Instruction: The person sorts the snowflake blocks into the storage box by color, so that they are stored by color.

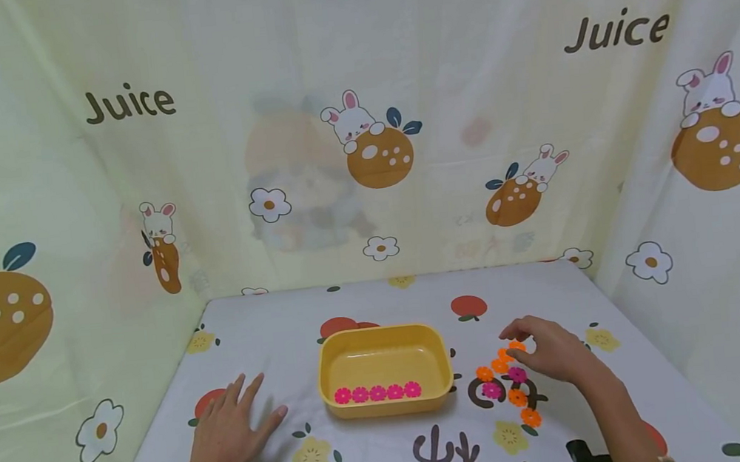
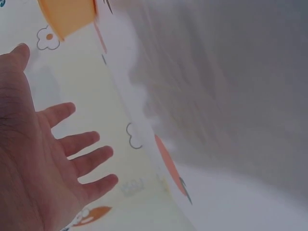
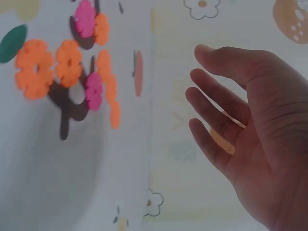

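A yellow rectangular box (image 1: pixel 388 408) stands mid-table in the head view, with several pink flower-shaped discs (image 1: pixel 377 393) in a row along its near side. Right of it, several orange flower-shaped discs (image 1: pixel 531 417) and two magenta ones (image 1: pixel 492 390) lie loose on the cloth. My right hand (image 1: pixel 548 348) hovers at the far end of this group, thumb and fingers apart and bent a little; the right wrist view shows nothing in its grasp. To the box's left, my left hand (image 1: pixel 229 430) is held over the cloth, fingers spread, holding nothing.
A white tablecloth (image 1: pixel 358 459) printed with fruit, flowers and dark characters covers the table. Pale printed curtains (image 1: pixel 216 156) enclose the back and both sides. A black strap-like thing (image 1: pixel 587 457) shows by the right wrist.
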A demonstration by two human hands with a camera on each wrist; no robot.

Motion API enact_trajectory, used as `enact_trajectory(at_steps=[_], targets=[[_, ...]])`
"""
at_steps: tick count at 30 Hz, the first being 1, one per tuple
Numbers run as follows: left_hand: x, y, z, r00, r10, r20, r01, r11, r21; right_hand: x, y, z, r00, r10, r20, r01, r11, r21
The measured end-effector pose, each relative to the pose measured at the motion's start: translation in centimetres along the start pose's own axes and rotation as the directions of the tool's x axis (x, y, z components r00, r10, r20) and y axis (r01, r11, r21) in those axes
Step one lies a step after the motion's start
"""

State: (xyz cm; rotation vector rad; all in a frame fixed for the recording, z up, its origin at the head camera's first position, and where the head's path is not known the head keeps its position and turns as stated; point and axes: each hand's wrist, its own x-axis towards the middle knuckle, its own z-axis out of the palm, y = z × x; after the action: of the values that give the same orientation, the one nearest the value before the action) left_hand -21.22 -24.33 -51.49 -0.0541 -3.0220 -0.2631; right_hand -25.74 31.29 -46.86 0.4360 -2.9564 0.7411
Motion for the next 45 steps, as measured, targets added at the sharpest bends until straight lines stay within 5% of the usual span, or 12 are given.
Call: enact_trajectory(at_steps=[12,22,45], targets=[[0.0,0.1,-0.1,1.000,0.001,-0.002,0.000,1.000,0.005,-0.6,1.9,1.3,0.990,0.115,0.077,-0.117,0.993,0.021],[-0.2,0.0,0.1,1.000,0.010,-0.017,-0.010,1.000,-0.008,-0.5,3.2,3.3,0.956,0.253,0.147,-0.257,0.966,0.010],[-0.1,0.3,-0.3,1.000,0.014,-0.007,-0.014,1.000,0.004,-0.6,4.4,5.4,0.973,0.205,0.106,-0.198,0.978,-0.068]])
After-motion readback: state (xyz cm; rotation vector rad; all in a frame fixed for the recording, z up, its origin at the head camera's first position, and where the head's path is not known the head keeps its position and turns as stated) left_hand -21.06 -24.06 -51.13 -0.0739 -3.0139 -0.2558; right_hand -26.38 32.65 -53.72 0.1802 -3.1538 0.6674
